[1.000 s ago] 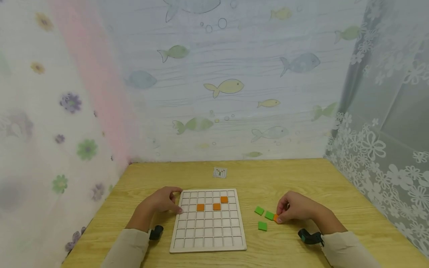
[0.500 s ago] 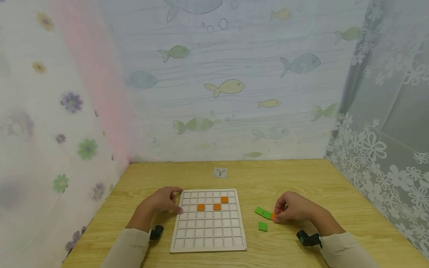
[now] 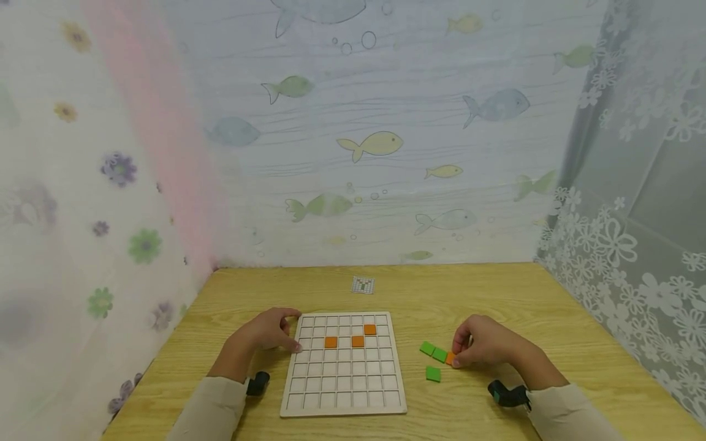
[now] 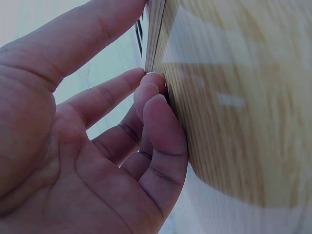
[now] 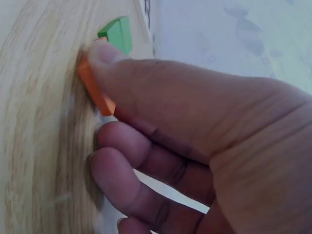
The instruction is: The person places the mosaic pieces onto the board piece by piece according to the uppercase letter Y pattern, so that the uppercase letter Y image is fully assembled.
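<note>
Wooden table point(image 3: 496, 294), fish-print back wall point(image 3: 375, 147), floral side walls, possibly curtains point(image 3: 634, 184)

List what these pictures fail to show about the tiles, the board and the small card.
- Small card, head view: its printed pattern is too small to read.
- Orange tile, right wrist view: the right hand covers most of it.
- Grid board, left wrist view: only its edge shows, past the left hand.
- Green tiles: only one shows in the right wrist view.

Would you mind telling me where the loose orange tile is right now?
In the head view the orange tile lies on the table, right of the grid board, pinched by the right hand beside a green tile.
</note>
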Demonstrator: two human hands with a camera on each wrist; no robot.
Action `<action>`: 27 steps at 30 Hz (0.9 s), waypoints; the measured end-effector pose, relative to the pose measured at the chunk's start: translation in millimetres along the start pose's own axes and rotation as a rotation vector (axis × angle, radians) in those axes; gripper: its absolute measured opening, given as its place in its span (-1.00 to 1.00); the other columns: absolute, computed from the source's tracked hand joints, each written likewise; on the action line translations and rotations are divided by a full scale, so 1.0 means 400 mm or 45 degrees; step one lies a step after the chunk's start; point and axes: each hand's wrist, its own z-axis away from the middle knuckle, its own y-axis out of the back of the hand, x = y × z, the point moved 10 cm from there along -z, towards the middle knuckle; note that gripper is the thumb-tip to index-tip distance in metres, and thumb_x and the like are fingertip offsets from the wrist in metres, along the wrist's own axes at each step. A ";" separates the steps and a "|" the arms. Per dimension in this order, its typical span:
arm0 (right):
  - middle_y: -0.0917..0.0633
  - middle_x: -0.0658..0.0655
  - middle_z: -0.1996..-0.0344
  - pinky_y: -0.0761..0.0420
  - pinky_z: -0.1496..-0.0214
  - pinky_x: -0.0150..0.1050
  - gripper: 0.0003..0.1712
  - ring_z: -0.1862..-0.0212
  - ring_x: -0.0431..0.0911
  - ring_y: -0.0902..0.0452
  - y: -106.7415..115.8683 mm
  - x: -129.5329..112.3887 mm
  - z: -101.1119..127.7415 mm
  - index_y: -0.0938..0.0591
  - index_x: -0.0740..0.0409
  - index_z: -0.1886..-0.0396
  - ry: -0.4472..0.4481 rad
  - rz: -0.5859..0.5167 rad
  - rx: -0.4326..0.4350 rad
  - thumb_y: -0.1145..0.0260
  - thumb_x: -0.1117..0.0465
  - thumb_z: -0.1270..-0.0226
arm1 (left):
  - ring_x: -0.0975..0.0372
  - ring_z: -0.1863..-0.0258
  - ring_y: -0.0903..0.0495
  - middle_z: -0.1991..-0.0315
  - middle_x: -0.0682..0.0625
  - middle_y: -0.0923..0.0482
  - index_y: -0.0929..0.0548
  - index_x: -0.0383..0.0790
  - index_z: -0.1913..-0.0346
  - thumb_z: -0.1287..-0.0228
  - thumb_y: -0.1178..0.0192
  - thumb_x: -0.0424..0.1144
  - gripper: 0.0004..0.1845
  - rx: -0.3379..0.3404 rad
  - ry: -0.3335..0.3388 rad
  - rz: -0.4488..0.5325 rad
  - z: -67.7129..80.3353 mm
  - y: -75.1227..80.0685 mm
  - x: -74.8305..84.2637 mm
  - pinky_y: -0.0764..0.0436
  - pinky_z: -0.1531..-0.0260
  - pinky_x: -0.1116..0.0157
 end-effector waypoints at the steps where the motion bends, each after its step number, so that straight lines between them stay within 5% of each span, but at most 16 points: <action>1: -0.73 -0.08 0.41 -0.57 0.33 -0.22 -0.82 0.39 -0.10 -0.60 0.000 -0.001 0.001 -0.76 -0.06 0.42 0.000 0.004 0.002 -0.64 0.06 -0.15 | 0.20 0.53 -0.33 0.43 -0.04 -0.49 -0.47 -0.16 -0.49 -0.04 -0.63 -0.25 -0.10 0.000 0.000 0.000 0.000 0.000 0.000 -0.35 0.50 0.25; 27: -0.74 -0.16 0.48 -0.60 0.32 -0.28 -0.83 0.43 -0.23 -0.61 0.029 -0.039 0.008 -0.78 -0.10 0.47 0.095 0.081 0.043 -0.66 0.07 -0.10 | 0.19 0.50 -0.36 0.40 -0.06 -0.50 -0.47 -0.17 -0.49 -0.05 -0.63 -0.25 -0.11 0.014 0.002 -0.020 0.006 0.003 0.009 -0.36 0.48 0.24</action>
